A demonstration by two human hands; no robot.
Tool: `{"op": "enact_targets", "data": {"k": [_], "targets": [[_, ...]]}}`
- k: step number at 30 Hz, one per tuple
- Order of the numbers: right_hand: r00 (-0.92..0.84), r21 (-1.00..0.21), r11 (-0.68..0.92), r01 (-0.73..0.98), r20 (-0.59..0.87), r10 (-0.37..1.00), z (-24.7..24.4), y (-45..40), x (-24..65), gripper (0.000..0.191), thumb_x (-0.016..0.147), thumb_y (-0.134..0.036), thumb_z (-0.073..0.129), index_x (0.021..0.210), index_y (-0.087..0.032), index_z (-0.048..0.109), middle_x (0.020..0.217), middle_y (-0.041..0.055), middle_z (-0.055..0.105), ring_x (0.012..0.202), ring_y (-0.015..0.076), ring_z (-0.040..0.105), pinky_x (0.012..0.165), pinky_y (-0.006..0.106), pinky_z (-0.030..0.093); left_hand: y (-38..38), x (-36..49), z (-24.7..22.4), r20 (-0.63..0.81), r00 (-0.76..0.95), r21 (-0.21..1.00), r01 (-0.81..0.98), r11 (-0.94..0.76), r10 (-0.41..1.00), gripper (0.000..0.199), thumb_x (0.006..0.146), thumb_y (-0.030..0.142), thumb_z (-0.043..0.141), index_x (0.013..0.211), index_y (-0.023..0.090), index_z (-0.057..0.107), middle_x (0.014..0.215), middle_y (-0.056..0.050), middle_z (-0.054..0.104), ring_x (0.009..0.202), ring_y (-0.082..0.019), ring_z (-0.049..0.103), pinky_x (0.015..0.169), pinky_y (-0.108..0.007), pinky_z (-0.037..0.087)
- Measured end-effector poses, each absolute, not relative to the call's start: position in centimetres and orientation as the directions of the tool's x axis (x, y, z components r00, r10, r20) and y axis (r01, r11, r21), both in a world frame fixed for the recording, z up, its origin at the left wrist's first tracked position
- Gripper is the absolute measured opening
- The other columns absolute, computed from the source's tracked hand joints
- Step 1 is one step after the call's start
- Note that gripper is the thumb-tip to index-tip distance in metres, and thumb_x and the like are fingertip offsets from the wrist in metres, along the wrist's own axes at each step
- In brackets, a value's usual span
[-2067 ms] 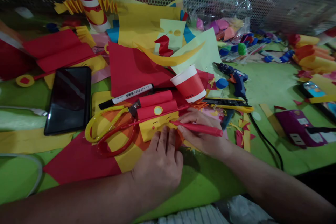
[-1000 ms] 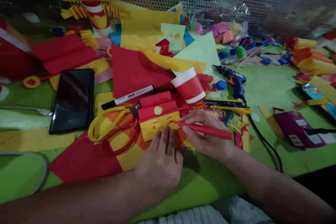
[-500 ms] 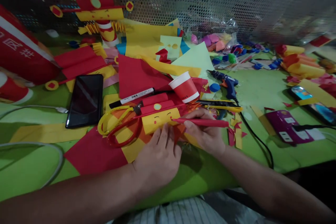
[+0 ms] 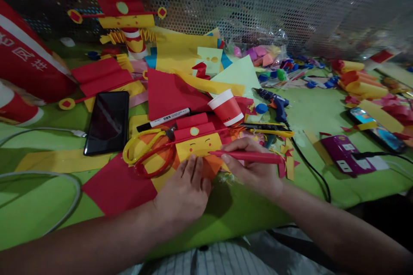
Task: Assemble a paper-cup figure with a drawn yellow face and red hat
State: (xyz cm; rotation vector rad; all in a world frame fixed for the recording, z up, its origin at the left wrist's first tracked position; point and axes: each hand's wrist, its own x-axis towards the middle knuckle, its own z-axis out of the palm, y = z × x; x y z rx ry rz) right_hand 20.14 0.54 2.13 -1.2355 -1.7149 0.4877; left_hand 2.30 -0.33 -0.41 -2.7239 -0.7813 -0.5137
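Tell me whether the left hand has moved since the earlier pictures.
Yes. Judged against the scissors, the left hand has shifted to the left, bringing its fingertips closer to their red handle.

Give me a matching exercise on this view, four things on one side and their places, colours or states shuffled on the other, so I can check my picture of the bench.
Things:
1. Red pen
2. Scissors
3. Purple socket block
4. Left hand

Places, colours or states:
A. Has a black plug in it
B. Fingers at the lower edge of the yellow paper face
C. Held in the right hand
D. One handle yellow, the other red

Right pairs: 1-C, 2-D, 3-A, 4-B
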Motion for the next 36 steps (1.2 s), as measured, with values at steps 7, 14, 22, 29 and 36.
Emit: {"op": "enact_targets", "data": {"k": [7,14,22,29,36], "targets": [[-0.064,-0.722,0.405,0.561,0.451,0.89,0.6,0.8,18.9,0.006,0.08,-0.025,0.056,0.08,-0.023,0.051,0.064,-0.0026,0.061,0.051,0.011,0.06,0.042,0.02,0.05,-0.1,1.9,-0.1,0.387,0.796,-0.097,0.536,-0.838,0.465,0.02,0.082,0.014,0.042,0.075,0.009,0.06,0.102,-0.023,0.068,0.097,-0.031,0.065,0.079,-0.04,0.051],[-0.11,-0.653,0.415,0.634,0.455,0.884,0.1,1.0,19.4,0.006,0.08,-0.024,0.056,0.079,-0.023,0.05,0.06,-0.0025,0.062,0.048,0.0109,0.06,0.041,0.02,0.049,-0.2,1.7,0.2,0.376,0.797,-0.046,0.526,-0.849,0.473,0.025,0.084,0.012,0.038,0.076,0.009,0.061,0.104,-0.022,0.067,0.1,-0.029,0.064,0.082,-0.04,0.05],[-0.161,-0.594,0.412,0.69,0.429,0.889,0.5,0.9,19.4,0.008,0.082,-0.026,0.054,0.078,-0.021,0.05,0.058,-0.0011,0.064,0.049,0.011,0.062,0.045,0.019,0.049,-0.1,1.8,0.3,0.373,0.797,-0.038,0.524,-0.851,0.475,0.027,0.084,0.012,0.036,0.076,0.009,0.062,0.104,-0.021,0.068,0.099,-0.027,0.064,0.082,-0.04,0.05],[-0.156,-0.577,0.408,0.708,0.435,0.887,0.4,0.9,19.2,0.01,0.083,-0.03,0.053,0.078,-0.022,0.05,0.056,-0.0021,0.063,0.044,0.0103,0.059,0.041,0.02,0.048,-0.1,1.8,0.1,0.381,0.795,-0.029,0.521,-0.853,0.473,0.024,0.083,0.013,0.039,0.077,0.008,0.061,0.104,-0.023,0.067,0.099,-0.029,0.064,0.082,-0.041,0.049],[-0.165,-0.559,0.431,0.708,0.463,0.871,0.5,1.0,19.2,0.008,0.083,-0.028,0.054,0.079,-0.022,0.05,0.06,-0.001,0.066,0.05,0.0109,0.063,0.046,0.019,0.051,0.0,1.8,0.1,0.391,0.79,-0.029,0.523,-0.852,0.472,0.028,0.084,0.012,0.035,0.074,0.009,0.061,0.103,-0.023,0.068,0.097,-0.03,0.065,0.079,-0.04,0.051]]}}
